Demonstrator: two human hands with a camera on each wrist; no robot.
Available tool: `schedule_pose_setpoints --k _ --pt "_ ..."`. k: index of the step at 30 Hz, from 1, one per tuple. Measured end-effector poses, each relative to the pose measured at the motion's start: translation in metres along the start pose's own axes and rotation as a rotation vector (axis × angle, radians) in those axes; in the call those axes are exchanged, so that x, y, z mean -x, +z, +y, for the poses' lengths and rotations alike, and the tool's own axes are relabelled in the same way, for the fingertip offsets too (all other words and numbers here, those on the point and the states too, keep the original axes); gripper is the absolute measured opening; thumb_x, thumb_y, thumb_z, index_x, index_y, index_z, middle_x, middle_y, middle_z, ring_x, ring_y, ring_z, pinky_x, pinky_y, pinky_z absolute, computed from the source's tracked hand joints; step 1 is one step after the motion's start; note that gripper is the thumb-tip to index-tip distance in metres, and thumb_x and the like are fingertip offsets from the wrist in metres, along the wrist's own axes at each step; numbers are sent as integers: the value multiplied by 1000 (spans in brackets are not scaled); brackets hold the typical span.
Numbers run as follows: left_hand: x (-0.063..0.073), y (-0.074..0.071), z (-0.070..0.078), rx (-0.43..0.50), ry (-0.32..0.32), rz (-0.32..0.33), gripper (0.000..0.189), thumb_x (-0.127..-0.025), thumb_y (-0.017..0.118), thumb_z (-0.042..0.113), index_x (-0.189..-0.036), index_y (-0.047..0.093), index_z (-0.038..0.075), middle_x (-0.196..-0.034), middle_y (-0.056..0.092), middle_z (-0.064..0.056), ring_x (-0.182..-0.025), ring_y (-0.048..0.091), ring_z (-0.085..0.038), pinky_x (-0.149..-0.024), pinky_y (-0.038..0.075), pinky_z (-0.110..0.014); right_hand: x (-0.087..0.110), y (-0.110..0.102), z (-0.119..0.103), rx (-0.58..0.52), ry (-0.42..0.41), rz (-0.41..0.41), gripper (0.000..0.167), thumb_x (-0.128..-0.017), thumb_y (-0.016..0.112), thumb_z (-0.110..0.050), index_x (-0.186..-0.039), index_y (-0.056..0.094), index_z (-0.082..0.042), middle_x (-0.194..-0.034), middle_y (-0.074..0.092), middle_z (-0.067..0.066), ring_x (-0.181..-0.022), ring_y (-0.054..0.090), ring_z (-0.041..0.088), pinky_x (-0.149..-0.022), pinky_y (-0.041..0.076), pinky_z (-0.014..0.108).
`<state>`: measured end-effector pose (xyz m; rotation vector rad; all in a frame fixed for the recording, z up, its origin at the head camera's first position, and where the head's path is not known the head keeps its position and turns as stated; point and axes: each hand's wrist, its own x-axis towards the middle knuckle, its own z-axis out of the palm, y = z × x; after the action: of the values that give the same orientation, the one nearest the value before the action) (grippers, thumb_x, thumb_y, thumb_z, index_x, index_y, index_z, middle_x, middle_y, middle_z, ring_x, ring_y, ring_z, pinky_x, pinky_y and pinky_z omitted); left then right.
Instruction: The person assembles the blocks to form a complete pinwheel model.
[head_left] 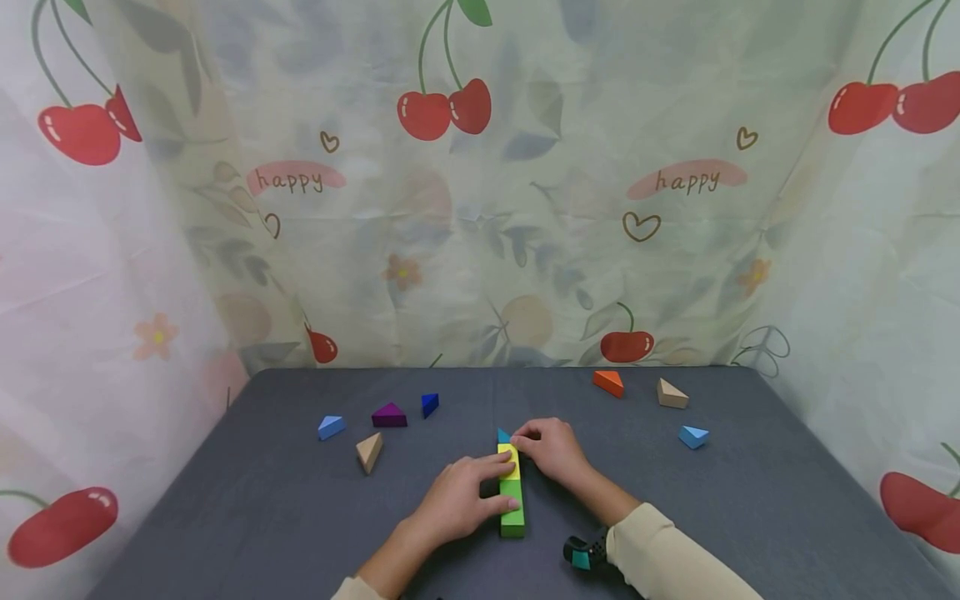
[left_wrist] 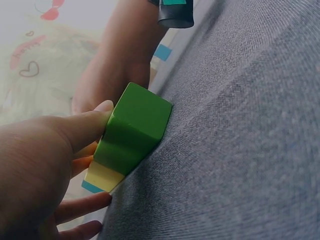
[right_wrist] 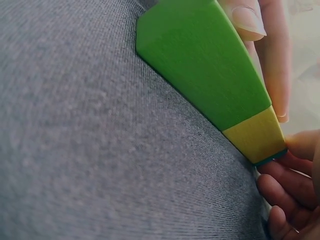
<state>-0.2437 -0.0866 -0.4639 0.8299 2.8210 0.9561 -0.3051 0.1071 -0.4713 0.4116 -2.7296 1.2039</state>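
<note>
A green block (head_left: 513,517), a yellow block (right_wrist: 256,134) and a small teal triangular block (head_left: 502,436) lie end to end in a straight row on the dark cloth, teal farthest away. My left hand (head_left: 463,497) rests over the row from the left, thumb on the top of the green block and straight fingers across the yellow one. At the far end my right hand (head_left: 557,452) pinches the teal block from the right, its thumb close to the yellow block's corner. In the right wrist view the fingers partly hide the teal piece.
To the left lie light blue (head_left: 331,427), purple (head_left: 389,415), dark blue (head_left: 430,405) and wooden (head_left: 369,452) triangular blocks. Orange (head_left: 608,383), wooden (head_left: 672,394) and light blue (head_left: 693,437) ones lie to the right. A cherry-patterned curtain (head_left: 480,217) surrounds the table.
</note>
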Motion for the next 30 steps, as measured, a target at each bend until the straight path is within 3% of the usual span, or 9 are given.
schedule_pose_setpoints --k 13,30 --pt "1 0 1 8 3 -3 56 -88 66 51 -137 59 23 -139 53 10 -125 50 -22 -100 40 -48 4 2 -1 -2 39 37 11 -87 73 -20 -77 75 -18 -69 63 -9 -61 54 9 -57 45 29" --pt "-1 1 0 9 -8 2 57 -87 67 52 -136 60 23 -138 53 10 -126 50 -22 -100 40 -49 4 1 0 -1 27 52 9 -88 73 -21 -79 74 -17 -73 65 -8 -64 55 9 -60 47 30"
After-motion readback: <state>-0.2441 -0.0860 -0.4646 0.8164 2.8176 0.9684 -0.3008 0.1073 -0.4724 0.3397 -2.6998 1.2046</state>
